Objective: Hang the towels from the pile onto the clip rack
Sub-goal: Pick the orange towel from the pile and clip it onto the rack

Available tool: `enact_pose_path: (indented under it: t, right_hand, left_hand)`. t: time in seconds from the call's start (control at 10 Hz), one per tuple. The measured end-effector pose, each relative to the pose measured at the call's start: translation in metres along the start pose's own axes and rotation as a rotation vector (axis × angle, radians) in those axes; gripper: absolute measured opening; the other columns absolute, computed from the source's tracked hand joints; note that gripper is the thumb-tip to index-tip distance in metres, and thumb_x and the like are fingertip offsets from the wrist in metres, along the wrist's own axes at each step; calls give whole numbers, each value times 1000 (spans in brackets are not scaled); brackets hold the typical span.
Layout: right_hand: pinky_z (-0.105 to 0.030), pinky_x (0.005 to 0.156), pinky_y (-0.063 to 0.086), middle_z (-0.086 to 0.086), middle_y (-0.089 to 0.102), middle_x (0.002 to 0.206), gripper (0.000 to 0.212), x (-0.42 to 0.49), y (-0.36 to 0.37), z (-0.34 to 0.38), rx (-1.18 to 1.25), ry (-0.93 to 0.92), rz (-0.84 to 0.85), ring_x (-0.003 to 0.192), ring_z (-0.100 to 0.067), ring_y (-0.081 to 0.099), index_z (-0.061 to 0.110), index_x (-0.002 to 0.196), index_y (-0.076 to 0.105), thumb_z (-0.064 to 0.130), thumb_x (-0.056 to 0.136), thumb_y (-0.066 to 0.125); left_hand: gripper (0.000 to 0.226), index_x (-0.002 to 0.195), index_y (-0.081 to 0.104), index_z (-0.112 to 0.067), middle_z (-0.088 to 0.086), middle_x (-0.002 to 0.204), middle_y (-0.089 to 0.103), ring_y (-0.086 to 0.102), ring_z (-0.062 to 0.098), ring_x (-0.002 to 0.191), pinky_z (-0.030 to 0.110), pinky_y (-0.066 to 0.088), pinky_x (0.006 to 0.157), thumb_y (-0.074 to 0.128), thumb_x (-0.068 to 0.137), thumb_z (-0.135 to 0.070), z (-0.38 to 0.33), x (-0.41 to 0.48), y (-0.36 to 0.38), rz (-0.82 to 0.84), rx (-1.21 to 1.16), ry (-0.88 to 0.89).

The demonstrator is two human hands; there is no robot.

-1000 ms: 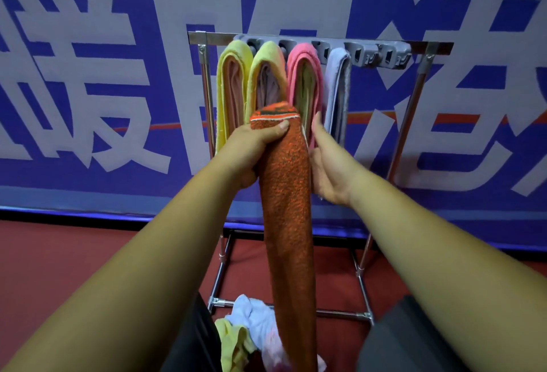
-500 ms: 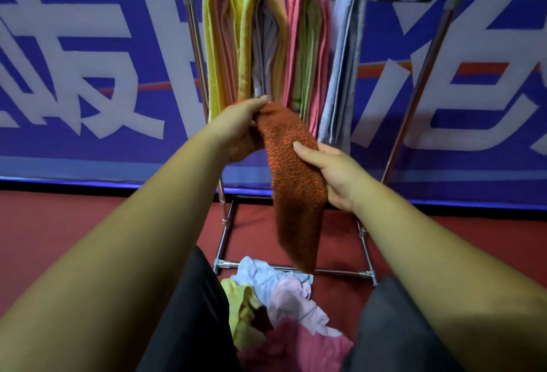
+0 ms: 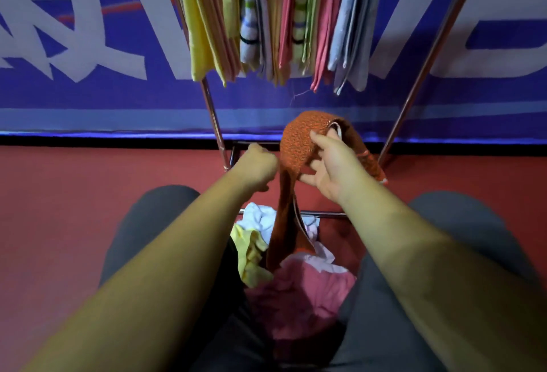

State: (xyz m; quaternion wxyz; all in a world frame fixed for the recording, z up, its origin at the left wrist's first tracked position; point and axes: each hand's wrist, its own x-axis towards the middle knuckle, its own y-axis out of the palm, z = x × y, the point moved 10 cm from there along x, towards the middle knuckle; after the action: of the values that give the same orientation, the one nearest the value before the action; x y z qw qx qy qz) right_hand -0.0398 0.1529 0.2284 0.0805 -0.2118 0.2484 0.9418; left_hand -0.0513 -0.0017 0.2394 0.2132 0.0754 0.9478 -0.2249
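Hung towels [image 3: 207,31]: yellow, pink and blue ones hang from the clip rack [image 3: 213,118] above my hands. Its clips are out of frame.
Left hand [image 3: 257,164]: clenched, pinching the orange towel just below its fold, as far as I can tell.
Orange towel [image 3: 297,140]: folded over at hand height, with its long axis near vertical and its tail trailing down into the pile [image 3: 299,286] below.
Right hand [image 3: 331,172]: grasping the fold, thumb on top and fingers spread underneath.
Coming move: the fold has to go straight up and, I judge, to the right past the pale blue towel [image 3: 352,31]. The right hand is nearer that side, so I would lead with it while the left gathers the tail.
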Motion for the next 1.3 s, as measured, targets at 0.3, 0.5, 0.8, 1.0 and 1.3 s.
enact_pose_path:
  t: [0.3, 0.5, 0.8, 1.0, 1.3]
  right_hand:
    - [-57, 83, 62, -10, 71, 120, 41, 10, 5, 15, 289, -125, -13, 106, -32, 73, 31, 132, 57, 4, 102, 51]
    - [-71, 94, 54, -16, 68, 118, 68, 12, 11, 20, 408, -160, 20, 103, -39, 72, 23, 137, 55, -14, 86, 30]
    - [-66, 93, 58, -17, 59, 144, 90, 21, -12, 26, 341, -180, -119, 119, -43, 68, 38, 166, 23, -19, 96, 25]
    - [-48, 81, 66, -15, 68, 116, 93, 23, -24, 38, 398, -250, -192, 112, -36, 72, 42, 166, 10, -18, 100, 39]
    - [-37, 71, 67, -19, 66, 112, 86, 29, -39, 61, 667, -318, -219, 96, -31, 73, 38, 161, 26, -19, 99, 43]
  left_hand:
    - [56, 131, 57, -14, 2, 119, 71, 67, 18, 108, 33, 54, 93, 82, 86, -36, 5, 31, 39, 35, 302, 254]
    - [44, 112, 69, -18, 10, 109, 76, 71, 34, 105, 36, 54, 80, 65, 84, -52, 17, 50, 18, -212, 398, 166]
    - [35, 104, 72, -21, 7, 99, 76, 71, 34, 96, 40, 59, 83, 54, 82, -42, 14, 50, 14, -205, 385, 189]
    - [18, 100, 72, -28, 2, 94, 75, 70, 29, 92, 28, 48, 75, 66, 85, -22, 16, 56, 19, -166, 425, 204]
    - [30, 117, 73, -25, 4, 98, 74, 71, 29, 95, 28, 51, 79, 70, 87, -22, 40, 62, 26, -87, 532, 144]
